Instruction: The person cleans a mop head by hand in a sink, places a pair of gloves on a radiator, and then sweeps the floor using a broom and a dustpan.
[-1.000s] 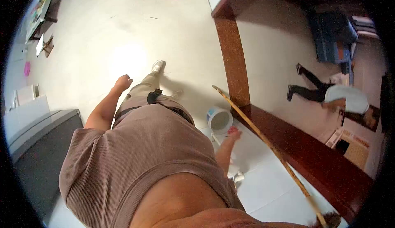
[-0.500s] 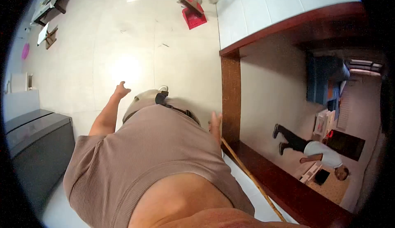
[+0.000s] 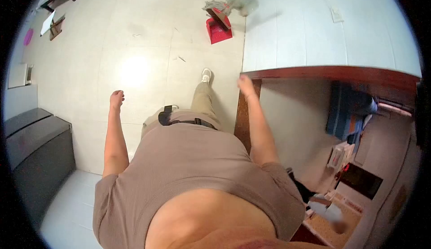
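My left hand (image 3: 117, 99) hangs over the pale tiled floor (image 3: 107, 64), its fingers curled in and nothing showing in them. Beside the wooden door frame (image 3: 245, 114), my right hand (image 3: 245, 86) is raised in front of me and overlaps the frame's corner. Motion blurs its fingers, and no object shows in it. Below my waist, one shoe (image 3: 206, 74) is stretched forward on the tiles.
A red dustpan (image 3: 218, 34) with a broom (image 3: 220, 19) stands by the white wall (image 3: 310, 37). At left are a dark grey cabinet (image 3: 42, 145) and a small stool (image 3: 56, 27). Through the doorway, a person in a white top (image 3: 327, 211) is near a tan board.
My right hand has swung forward and up past the door frame. My left hand has curled its fingers and shifted left. One leg has stepped forward, and the doorway view has shifted.
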Action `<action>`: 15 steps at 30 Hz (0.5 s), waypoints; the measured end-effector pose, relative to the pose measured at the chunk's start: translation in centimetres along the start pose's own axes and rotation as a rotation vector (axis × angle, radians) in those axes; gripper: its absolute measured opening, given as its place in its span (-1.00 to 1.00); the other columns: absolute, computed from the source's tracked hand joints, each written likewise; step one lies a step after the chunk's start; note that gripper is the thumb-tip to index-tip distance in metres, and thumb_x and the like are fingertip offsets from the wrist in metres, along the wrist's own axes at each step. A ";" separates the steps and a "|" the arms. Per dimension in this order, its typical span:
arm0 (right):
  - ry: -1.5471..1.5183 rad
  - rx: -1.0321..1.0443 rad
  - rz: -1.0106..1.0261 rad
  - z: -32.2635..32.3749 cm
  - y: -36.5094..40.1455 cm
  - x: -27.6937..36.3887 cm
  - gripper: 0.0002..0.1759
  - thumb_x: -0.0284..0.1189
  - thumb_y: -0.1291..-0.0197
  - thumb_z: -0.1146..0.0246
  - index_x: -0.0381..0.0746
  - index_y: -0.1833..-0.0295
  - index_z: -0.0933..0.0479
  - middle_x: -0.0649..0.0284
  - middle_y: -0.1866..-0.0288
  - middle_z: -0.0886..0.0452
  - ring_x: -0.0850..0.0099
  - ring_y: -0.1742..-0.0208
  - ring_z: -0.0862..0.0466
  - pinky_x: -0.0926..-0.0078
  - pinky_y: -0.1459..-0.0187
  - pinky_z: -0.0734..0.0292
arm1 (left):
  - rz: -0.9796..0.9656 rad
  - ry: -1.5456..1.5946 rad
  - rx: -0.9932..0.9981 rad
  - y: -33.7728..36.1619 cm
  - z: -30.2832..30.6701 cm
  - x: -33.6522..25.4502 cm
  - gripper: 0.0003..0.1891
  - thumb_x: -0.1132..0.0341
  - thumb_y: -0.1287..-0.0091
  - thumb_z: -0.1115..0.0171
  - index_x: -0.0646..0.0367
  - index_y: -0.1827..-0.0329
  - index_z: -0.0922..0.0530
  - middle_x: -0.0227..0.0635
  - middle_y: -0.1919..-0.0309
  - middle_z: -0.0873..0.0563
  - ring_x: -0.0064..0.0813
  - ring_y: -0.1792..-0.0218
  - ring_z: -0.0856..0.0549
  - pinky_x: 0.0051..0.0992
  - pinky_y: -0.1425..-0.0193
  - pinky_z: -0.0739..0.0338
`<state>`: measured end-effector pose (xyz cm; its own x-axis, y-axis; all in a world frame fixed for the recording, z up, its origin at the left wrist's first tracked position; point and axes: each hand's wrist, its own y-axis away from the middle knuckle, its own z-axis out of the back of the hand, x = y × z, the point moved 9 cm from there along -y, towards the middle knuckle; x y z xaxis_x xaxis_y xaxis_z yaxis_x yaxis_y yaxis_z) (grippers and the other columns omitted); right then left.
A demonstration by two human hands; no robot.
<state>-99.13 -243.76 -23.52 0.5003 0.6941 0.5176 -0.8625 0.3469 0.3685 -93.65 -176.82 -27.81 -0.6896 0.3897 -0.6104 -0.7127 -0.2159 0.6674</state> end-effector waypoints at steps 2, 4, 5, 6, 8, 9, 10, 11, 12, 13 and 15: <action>-0.452 0.052 -0.089 3.7 -6.4 4.3 -0.55 -0.26 -0.20 -0.08 -0.33 -0.10 -0.36 0.13 0.30 -0.59 0.38 0.32 -0.60 0.46 0.32 -0.52 | 0.017 0.059 -0.033 1.6 -0.3 -1.9 -0.59 0.16 -0.21 -0.08 0.20 -0.05 -0.47 -0.29 0.22 -0.61 -0.48 0.28 -0.58 -0.47 0.28 -0.43; -0.673 0.162 -0.085 8.0 -14.0 9.0 -0.59 -0.22 -0.25 0.02 -0.30 -0.07 -0.32 0.03 0.21 -0.60 0.25 0.32 -0.65 0.39 0.38 -0.53 | 0.022 0.127 -0.050 3.4 -2.3 -2.7 -0.61 0.16 -0.21 -0.09 0.20 -0.02 -0.48 -0.33 0.27 -0.62 -0.52 0.31 -0.58 -0.49 0.29 -0.42; -0.875 0.132 -0.113 9.9 -18.6 9.8 -0.57 -0.19 -0.25 0.00 -0.24 -0.12 -0.25 0.00 0.28 -0.62 0.21 0.39 -0.66 0.33 0.44 -0.53 | 0.019 0.189 -0.049 4.6 -3.5 -3.0 -0.63 0.16 -0.21 -0.10 0.20 0.01 -0.49 -0.36 0.31 -0.63 -0.55 0.33 -0.58 -0.51 0.31 -0.42; -0.964 0.100 -0.064 12.6 -22.2 11.8 -0.55 -0.14 -0.27 0.03 -0.26 -0.09 -0.27 -0.02 0.23 -0.62 0.19 0.34 -0.67 0.28 0.39 -0.53 | 0.057 0.227 -0.048 5.5 -5.1 -2.9 -0.62 0.15 -0.22 -0.10 0.20 -0.01 -0.48 -0.36 0.30 -0.63 -0.54 0.32 -0.58 -0.50 0.28 -0.42; -1.024 0.047 -0.127 17.0 -29.3 14.3 -0.51 -0.08 -0.28 0.10 -0.26 -0.11 -0.25 -0.05 0.23 -0.62 0.17 0.32 -0.67 0.30 0.37 -0.52 | 0.156 0.283 -0.069 7.8 -8.6 -3.4 -0.60 0.13 -0.22 -0.11 0.20 -0.03 -0.46 -0.36 0.30 -0.63 -0.53 0.30 -0.59 -0.49 0.23 -0.42; -1.153 0.185 -0.158 17.7 -35.3 13.5 -0.46 -0.05 -0.30 0.18 -0.24 -0.20 -0.16 -0.13 0.16 -0.57 0.09 0.21 -0.64 0.22 0.23 -0.52 | 0.227 0.292 -0.086 9.5 -10.4 -3.8 -0.60 0.13 -0.22 -0.11 0.19 -0.03 -0.47 -0.35 0.30 -0.63 -0.53 0.29 -0.59 -0.49 0.22 -0.42; -1.275 0.325 -0.196 17.9 -39.9 12.9 -0.40 -0.01 -0.33 0.26 -0.22 -0.29 -0.06 -0.21 0.08 -0.53 0.01 0.10 -0.61 0.13 0.10 -0.52 | 0.278 0.318 -0.073 10.4 -12.3 -3.6 -0.61 0.14 -0.21 -0.11 0.21 0.00 -0.48 -0.33 0.30 -0.63 -0.53 0.32 -0.59 -0.52 0.27 -0.43; -1.259 0.354 -0.205 18.8 -40.9 14.1 -0.40 -0.01 -0.33 0.26 -0.22 -0.29 -0.06 -0.21 0.08 -0.53 0.01 0.10 -0.61 0.13 0.10 -0.52 | 0.301 0.332 -0.088 11.1 -14.0 -4.7 -0.61 0.14 -0.21 -0.11 0.21 0.00 -0.48 -0.33 0.30 -0.63 -0.53 0.32 -0.59 -0.52 0.27 -0.43; -1.340 0.248 -0.206 21.7 -40.5 16.7 -0.39 0.02 -0.33 0.31 -0.21 -0.26 -0.10 -0.23 0.04 -0.50 -0.01 0.07 -0.58 0.08 0.07 -0.49 | 0.341 0.256 -0.010 11.6 -16.1 -6.3 -0.62 0.15 -0.20 -0.12 0.21 0.01 -0.49 -0.32 0.32 -0.63 -0.53 0.35 -0.59 -0.53 0.30 -0.44; -1.418 0.139 -0.206 23.4 -40.6 18.1 -0.37 0.06 -0.32 0.35 -0.21 -0.23 -0.15 -0.24 0.00 -0.47 -0.03 0.03 -0.56 0.04 0.05 -0.47 | 0.378 0.181 0.069 12.4 -17.9 -7.1 -0.63 0.16 -0.20 -0.13 0.22 0.03 -0.50 -0.32 0.34 -0.63 -0.52 0.38 -0.60 -0.55 0.34 -0.44; -1.416 0.279 -0.136 23.0 -45.2 17.8 -0.36 0.08 -0.31 0.37 -0.21 -0.19 -0.19 -0.24 -0.03 -0.45 -0.05 0.01 -0.54 0.00 0.04 -0.46 | 0.242 0.009 0.103 11.8 -20.0 -11.5 -0.63 0.20 -0.17 -0.17 0.29 0.05 -0.51 -0.31 0.41 -0.63 -0.53 0.45 -0.59 -0.53 0.37 -0.45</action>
<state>-49.49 -261.61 -13.18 0.3723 -0.5851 0.7205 -0.8431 0.1113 0.5261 -96.71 -201.71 -21.48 -0.8398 0.3297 -0.4313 -0.5105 -0.2089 0.8341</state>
